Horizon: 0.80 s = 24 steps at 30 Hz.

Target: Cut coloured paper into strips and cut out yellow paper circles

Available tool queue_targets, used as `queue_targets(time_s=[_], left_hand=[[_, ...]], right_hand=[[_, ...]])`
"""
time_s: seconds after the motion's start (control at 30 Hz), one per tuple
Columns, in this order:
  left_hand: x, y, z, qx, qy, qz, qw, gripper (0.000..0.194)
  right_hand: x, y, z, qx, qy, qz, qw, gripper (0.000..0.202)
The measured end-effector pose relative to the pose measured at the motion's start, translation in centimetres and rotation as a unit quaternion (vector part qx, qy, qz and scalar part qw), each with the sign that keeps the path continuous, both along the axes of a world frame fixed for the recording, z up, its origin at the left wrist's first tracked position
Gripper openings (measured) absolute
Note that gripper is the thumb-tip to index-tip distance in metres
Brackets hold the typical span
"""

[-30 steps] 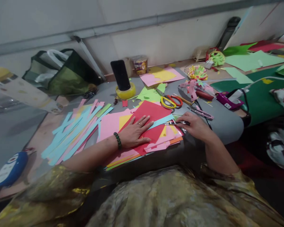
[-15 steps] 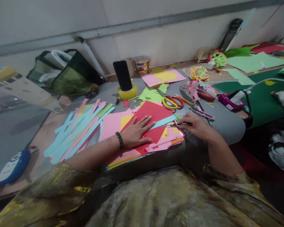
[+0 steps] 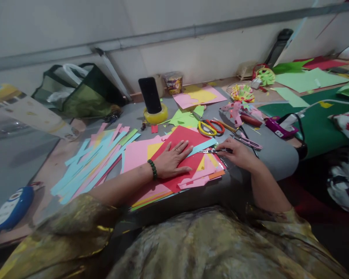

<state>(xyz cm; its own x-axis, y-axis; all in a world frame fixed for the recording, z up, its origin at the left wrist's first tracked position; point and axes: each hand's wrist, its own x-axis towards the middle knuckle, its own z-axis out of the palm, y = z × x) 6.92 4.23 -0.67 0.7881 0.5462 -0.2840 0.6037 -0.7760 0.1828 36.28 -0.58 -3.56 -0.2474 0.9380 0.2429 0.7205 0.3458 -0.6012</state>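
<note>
My left hand (image 3: 174,159) lies flat with fingers spread on a sheet of red paper (image 3: 189,133), its fingertips by a light blue paper strip (image 3: 202,147). The red sheet tops a stack of coloured paper, pink (image 3: 138,153) and yellow showing at its sides. In my right hand (image 3: 235,153) is a slim metal tool (image 3: 208,151) with a dark handle, pinched between the fingers. It points left along the lower edge of the blue strip; its exact kind is unclear. Pink paper scraps (image 3: 199,179) lie below it.
Cut paper strips (image 3: 94,161) are heaped on the left. Beyond the stack are yellow-and-red-handled scissors (image 3: 207,128), a phone (image 3: 150,95) propped on a tape roll (image 3: 156,115), and a patterned cup (image 3: 173,83). A pink glue gun (image 3: 235,113) and a pink cutter (image 3: 248,142) lie right.
My right hand and the metal tool have shifted slightly left along the blue strip. My left hand stays flat on the red paper, a touch further right in view.
</note>
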Motion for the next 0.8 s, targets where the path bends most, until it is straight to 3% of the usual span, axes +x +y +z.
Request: queue_targets(time_s=[0.17,0.57,0.8], left_hand=[[-1.27,-0.18,-0.24,0.013,-0.004,-0.012,1.0,0.089],[-1.15,-0.33,-0.12,-0.006,-0.018,-0.002,1.0,0.091],[-0.93,-0.57,0.31,-0.014,-0.005,0.004,1.0,0.092]], right_hand=[[0.03,0.1,-0.08,0.002,0.013,0.007,1.0,0.018],[-0.25,0.35,0.73,-0.002,0.02,0.038,0.999,0.029],[-0.77,0.58,0.26,0.006,0.033,0.046,0.998,0.037]])
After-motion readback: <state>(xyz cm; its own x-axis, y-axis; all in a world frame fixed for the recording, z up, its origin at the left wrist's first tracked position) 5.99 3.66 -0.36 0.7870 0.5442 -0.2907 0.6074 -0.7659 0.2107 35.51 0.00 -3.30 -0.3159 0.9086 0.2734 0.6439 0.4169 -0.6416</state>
